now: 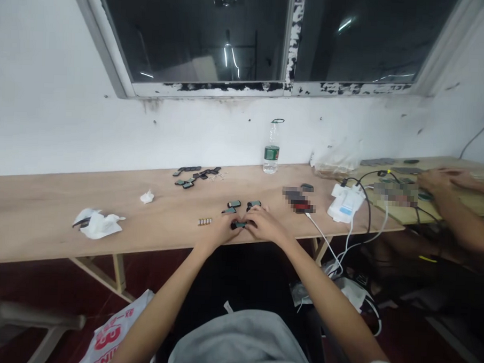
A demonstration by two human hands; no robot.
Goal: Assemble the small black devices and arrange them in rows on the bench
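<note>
Both my hands meet at the front edge of the wooden table, over a small dark case with a green face. My left hand grips its left side, and my right hand pinches its right side. Just beyond my fingers lie more of these small black-and-green pieces, and another piece is partly behind my right hand. Left of my left hand, a short row of small metallic cylinders lies on the wood. What is inside the held case is too small to make out.
Further back sit a pile of dark pieces and a water bottle. Crumpled tissues lie left. To the right are a white power strip with cables, a plastic bag, and another person's hands.
</note>
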